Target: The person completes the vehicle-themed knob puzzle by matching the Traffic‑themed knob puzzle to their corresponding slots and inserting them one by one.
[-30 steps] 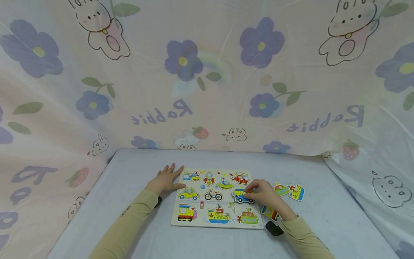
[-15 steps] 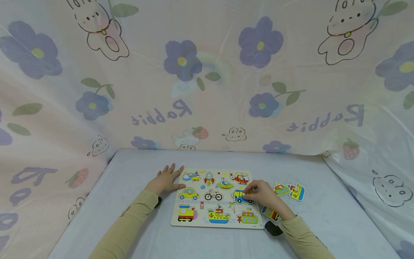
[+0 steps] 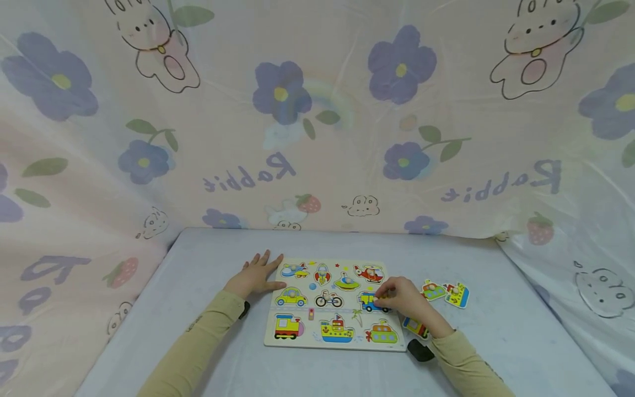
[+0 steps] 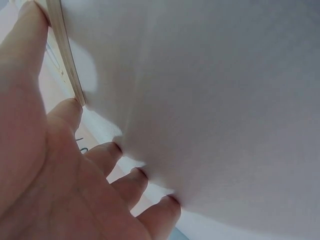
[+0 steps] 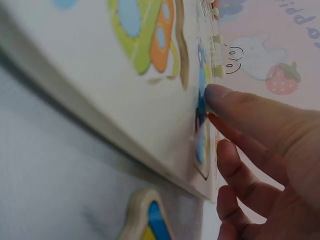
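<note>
A wooden vehicle puzzle board (image 3: pixel 322 346) lies on the table, showing printed pictures in rows. My left hand (image 3: pixel 254 277) spreads its fingers at the board's left edge; in the left wrist view the thumb and index finger touch the wooden edge (image 4: pixel 67 52). At the board's right side my right hand (image 3: pixel 404 296) pinches the blue and yellow bus puzzle piece (image 3: pixel 367 301) with thumb and index finger. The bus lies in its outline, its right part hidden by the fingers. In the right wrist view, the thumb (image 5: pixel 222 97) is right at the blue bus.
To the right of the board lie a green submarine piece (image 3: pixel 434 290) and a ship piece (image 3: pixel 457 295). A train piece (image 3: pixel 415 327) sits by the board's right edge, under the right wrist. A patterned curtain (image 3: pixel 342 149) hangs behind the table (image 3: pixel 511 331).
The bus piece has dropped slightly, from standing a little raised and offset to lying within its outline. Both hands have stayed nearly in place.
</note>
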The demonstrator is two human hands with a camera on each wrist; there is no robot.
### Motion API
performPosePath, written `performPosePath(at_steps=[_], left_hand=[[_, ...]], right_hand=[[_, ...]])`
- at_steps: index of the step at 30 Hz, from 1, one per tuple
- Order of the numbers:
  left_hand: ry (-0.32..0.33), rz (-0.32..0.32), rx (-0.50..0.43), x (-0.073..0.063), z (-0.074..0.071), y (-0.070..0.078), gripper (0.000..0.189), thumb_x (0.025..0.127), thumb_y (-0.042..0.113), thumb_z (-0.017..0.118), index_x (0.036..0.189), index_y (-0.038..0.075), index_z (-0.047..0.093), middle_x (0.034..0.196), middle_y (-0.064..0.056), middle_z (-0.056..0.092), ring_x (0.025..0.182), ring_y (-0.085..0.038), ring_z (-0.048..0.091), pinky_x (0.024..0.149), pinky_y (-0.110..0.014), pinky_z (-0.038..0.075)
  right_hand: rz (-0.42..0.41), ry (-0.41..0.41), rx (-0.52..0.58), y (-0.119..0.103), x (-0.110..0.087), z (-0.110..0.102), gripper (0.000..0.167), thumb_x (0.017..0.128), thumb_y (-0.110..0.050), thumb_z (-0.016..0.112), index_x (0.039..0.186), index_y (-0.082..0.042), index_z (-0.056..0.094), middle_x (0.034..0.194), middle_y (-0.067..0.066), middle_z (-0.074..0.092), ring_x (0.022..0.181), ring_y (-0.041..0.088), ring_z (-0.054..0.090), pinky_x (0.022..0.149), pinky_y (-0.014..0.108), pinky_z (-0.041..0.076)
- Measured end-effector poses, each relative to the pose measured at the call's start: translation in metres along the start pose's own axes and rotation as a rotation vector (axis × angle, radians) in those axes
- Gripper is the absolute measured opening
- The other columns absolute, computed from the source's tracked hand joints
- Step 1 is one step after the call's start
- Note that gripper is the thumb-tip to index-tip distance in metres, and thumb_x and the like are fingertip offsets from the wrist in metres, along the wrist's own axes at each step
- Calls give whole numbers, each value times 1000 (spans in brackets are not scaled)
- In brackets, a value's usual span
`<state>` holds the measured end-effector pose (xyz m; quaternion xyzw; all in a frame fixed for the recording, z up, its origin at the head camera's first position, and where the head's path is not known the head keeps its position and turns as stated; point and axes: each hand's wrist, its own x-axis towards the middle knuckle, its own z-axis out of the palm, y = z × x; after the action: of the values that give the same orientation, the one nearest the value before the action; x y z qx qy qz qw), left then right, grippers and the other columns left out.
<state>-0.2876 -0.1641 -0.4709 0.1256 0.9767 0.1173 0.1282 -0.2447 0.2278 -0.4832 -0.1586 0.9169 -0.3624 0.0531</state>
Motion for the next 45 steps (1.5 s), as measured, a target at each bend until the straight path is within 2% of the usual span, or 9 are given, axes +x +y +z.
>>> performPosePath(at_steps=[8,14,21,24,31,41,45], left_hand=[[-4,0,1,0,-1,3,87,86,59,60,154,20,23,156,-24,11,140,-47,8,110,-63,12],[-11,-9,3,0,0,3,87,86,60,59,154,21,22,156,-23,10,141,-46,8,111,-62,11],[-12,-15,9,0,0,3,87,86,60,59,154,21,22,156,-23,10,141,-46,8,111,-62,12],[-16,-16,11,0,0,3,86,86,60,59,154,21,22,156,-23,10,141,-46,8,111,-62,12],[-12,-15,3,-2,-1,2,86,86,58,60,154,21,22,156,-23,10,140,-47,7,110,-63,11],[-9,-12,2,-1,-2,2,86,86,59,60,154,21,22,156,-24,10,140,-47,8,110,-63,12],[-9,-11,9,0,0,2,87,86,60,59,154,21,22,156,-23,10,140,-47,8,110,-63,12]], right_hand=[[7,1,-2,1,0,-1,11,78,-21,80,83,-16,72,82,-5,60,76,16,49,69,32,41],[-8,-30,6,1,-4,-6,15,80,-25,79,88,-14,73,85,-4,61,78,15,52,71,32,44],[-18,-19,24,2,-14,-24,17,83,-22,76,95,-11,73,92,-4,64,89,19,55,75,36,46],[-6,-14,22,4,-20,-32,18,84,-22,75,98,-11,73,91,-4,63,92,23,54,73,36,46],[-2,-12,4,19,-34,-50,24,84,-24,75,102,-9,72,95,-2,64,89,21,54,71,29,48],[7,-87,84,36,-51,-64,30,82,-23,77,107,-6,71,105,5,66,92,23,57,72,27,49],[-14,-129,73,46,-57,-67,31,83,-25,75,108,-7,71,104,3,68,91,18,58,69,26,46]])
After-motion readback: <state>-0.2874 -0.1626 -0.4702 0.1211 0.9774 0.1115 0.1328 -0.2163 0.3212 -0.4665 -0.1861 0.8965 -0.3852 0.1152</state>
